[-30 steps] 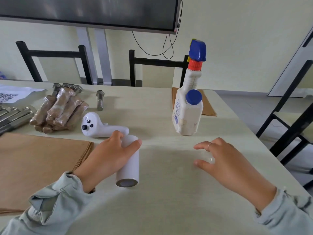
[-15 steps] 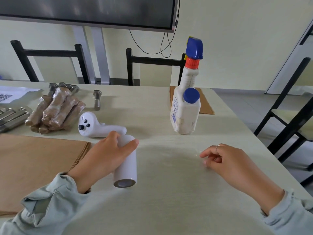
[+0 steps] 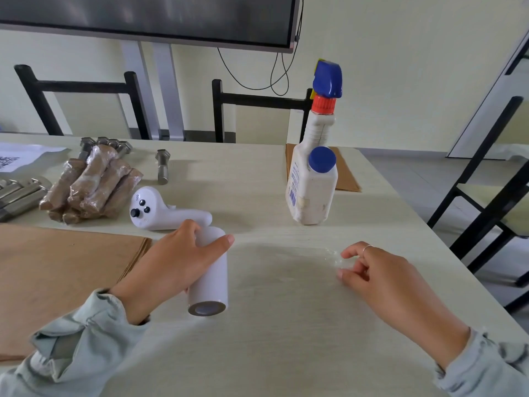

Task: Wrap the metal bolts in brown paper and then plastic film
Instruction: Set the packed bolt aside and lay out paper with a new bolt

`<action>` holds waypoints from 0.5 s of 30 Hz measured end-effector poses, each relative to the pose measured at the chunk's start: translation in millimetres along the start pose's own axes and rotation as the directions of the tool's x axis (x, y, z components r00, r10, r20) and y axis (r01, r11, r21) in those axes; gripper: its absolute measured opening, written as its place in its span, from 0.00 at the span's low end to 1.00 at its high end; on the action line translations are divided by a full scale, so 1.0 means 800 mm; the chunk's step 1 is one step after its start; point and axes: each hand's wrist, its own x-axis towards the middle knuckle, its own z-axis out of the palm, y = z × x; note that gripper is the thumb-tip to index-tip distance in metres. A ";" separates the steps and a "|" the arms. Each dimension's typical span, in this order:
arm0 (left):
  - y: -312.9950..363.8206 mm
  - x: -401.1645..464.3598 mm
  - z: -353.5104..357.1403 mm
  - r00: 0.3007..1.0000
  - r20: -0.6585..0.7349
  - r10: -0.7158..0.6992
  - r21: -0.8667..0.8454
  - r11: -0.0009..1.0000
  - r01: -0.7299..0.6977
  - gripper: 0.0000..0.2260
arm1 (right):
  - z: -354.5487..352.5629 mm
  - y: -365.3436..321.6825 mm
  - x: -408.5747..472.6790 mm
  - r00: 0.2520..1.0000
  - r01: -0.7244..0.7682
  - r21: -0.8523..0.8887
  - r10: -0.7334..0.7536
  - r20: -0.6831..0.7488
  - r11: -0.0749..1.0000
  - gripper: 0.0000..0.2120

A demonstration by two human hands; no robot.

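My left hand (image 3: 169,270) grips a white roll of plastic film (image 3: 210,277) lying on the table. A clear sheet of film (image 3: 286,270) stretches from the roll to the right over the tabletop. My right hand (image 3: 380,276) pinches the crinkled free end of that sheet. A stack of brown paper (image 3: 65,270) lies at the left. Behind it sits a pile of wrapped bolts (image 3: 91,184). One bare metal bolt (image 3: 162,170) lies alone past the pile, and more bare bolts (image 3: 17,193) lie at the far left edge.
A white handheld controller (image 3: 163,210) lies just behind the roll. A white spray bottle (image 3: 315,173) with a blue trigger stands at the back right, on another brown sheet (image 3: 346,176). A printed paper (image 3: 17,156) lies far left. Black chairs ring the table; its right edge is close.
My right hand has moved right, pulling the film's end farther from the roll. The left hand keeps the roll in the same place.
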 end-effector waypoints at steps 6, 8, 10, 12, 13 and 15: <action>0.000 0.000 -0.002 0.999 0.032 -0.006 -0.058 0.998 0.008 0.23 | -0.003 0.004 0.006 0.998 -0.003 0.072 -0.002 0.063 0.997 0.11; 0.001 0.002 -0.004 0.994 0.107 0.007 -0.204 0.979 0.015 0.22 | -0.011 0.011 0.007 0.996 -0.042 0.116 0.032 0.088 0.992 0.13; 0.001 0.002 -0.006 0.981 0.191 0.032 -0.377 0.925 0.043 0.19 | -0.014 0.016 0.006 0.992 -0.061 0.120 0.047 0.117 0.991 0.15; 0.001 0.002 -0.006 0.969 0.240 0.048 -0.492 0.867 0.079 0.18 | -0.013 0.018 0.003 0.993 -0.039 0.047 0.033 0.116 0.998 0.18; 0.000 0.001 -0.005 0.968 0.247 0.049 -0.518 0.851 0.089 0.17 | -0.012 0.018 0.002 0.994 -0.011 -0.012 0.012 0.110 1.000 0.19; -0.001 0.002 -0.001 0.973 0.227 0.036 -0.512 0.854 0.088 0.17 | -0.013 0.019 -0.001 0.993 0.031 -0.092 -0.020 0.119 0.995 0.20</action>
